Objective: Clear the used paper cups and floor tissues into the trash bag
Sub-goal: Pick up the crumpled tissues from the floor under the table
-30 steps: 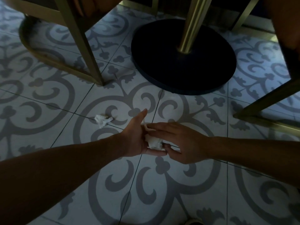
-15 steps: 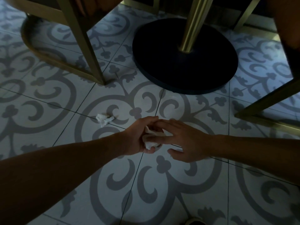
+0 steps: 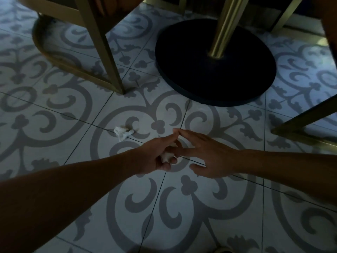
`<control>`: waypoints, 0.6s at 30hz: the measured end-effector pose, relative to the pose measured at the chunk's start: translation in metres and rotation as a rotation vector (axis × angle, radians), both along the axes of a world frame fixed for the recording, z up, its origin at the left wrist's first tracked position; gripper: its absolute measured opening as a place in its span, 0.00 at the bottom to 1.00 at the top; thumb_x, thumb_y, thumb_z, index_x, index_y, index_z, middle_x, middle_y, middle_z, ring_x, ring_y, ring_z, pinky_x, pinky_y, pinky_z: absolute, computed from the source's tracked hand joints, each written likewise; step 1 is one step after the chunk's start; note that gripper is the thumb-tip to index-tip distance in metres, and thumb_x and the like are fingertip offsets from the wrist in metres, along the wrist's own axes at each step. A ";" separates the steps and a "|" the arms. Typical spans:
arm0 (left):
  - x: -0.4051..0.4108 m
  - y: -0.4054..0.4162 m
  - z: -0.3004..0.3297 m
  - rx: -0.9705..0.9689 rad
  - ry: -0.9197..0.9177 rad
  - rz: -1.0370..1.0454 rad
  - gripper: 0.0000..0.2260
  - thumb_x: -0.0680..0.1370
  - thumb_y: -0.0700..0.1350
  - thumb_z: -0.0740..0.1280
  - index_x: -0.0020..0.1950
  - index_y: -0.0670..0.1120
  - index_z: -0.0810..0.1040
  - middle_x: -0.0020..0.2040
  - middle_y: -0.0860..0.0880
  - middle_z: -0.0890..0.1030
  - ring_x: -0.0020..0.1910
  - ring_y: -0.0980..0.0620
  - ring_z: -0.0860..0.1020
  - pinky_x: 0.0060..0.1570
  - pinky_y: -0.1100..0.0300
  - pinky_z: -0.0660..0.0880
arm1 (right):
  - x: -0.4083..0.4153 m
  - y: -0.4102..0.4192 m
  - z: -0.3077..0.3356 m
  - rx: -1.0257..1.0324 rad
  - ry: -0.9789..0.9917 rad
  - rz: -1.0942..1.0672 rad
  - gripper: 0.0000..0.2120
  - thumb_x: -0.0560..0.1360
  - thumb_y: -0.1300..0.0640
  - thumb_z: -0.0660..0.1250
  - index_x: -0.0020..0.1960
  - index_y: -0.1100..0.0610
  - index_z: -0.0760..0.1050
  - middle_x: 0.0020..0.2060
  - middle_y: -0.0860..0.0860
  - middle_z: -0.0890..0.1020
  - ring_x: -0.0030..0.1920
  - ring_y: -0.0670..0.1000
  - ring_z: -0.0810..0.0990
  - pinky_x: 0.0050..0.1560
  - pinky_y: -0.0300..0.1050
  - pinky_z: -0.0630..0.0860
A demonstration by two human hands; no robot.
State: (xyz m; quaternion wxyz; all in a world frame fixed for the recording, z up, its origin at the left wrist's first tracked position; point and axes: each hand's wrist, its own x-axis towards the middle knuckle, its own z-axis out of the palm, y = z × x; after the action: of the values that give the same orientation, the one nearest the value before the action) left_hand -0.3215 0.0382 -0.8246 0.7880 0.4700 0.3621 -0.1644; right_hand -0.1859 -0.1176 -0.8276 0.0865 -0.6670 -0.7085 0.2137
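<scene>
**Tissue in left hand, second tissue on floor**

Left hand (image 3: 156, 154) curled closed around a crumpled tissue wad (image 3: 166, 156); white paper shows between the fingers. Right hand (image 3: 204, 157) flat, fingers spread and holding nothing, its fingertips touching the left hand's. Both hands low over the patterned tile floor (image 3: 182, 207). Loose tissue (image 3: 123, 133) lies on the tile, left of the hands, near a chair leg (image 3: 107, 61). Black table base (image 3: 215, 66) beyond.

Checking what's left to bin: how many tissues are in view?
2. One crumpled tissue lies on the floor tiles; another tissue is bunched in the left hand. More may lie hidden.
</scene>
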 end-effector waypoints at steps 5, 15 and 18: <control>-0.019 0.029 -0.007 0.016 0.040 0.090 0.17 0.80 0.56 0.63 0.40 0.44 0.77 0.32 0.47 0.77 0.27 0.52 0.74 0.22 0.65 0.67 | 0.001 0.009 -0.006 -0.002 -0.009 0.027 0.35 0.75 0.53 0.65 0.76 0.39 0.53 0.78 0.50 0.45 0.76 0.52 0.51 0.72 0.53 0.59; -0.079 0.067 -0.008 0.128 0.192 0.314 0.18 0.80 0.56 0.62 0.39 0.44 0.77 0.33 0.46 0.77 0.27 0.50 0.73 0.25 0.64 0.66 | -0.015 0.070 -0.035 -0.017 -0.005 0.106 0.37 0.74 0.52 0.66 0.78 0.47 0.51 0.79 0.51 0.48 0.77 0.51 0.52 0.73 0.48 0.59; -0.101 0.076 -0.009 0.130 0.218 0.382 0.18 0.80 0.55 0.61 0.40 0.43 0.77 0.33 0.46 0.76 0.27 0.50 0.72 0.25 0.64 0.66 | -0.027 0.098 -0.040 -0.030 0.007 0.119 0.37 0.75 0.53 0.64 0.78 0.48 0.50 0.79 0.52 0.47 0.77 0.52 0.48 0.73 0.47 0.56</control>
State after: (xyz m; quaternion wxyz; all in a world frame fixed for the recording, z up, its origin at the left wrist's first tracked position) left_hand -0.4225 0.1146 -0.8336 0.7293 0.4220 0.5371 -0.0384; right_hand -0.2133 -0.0192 -0.8674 0.0659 -0.6240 -0.7435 0.2314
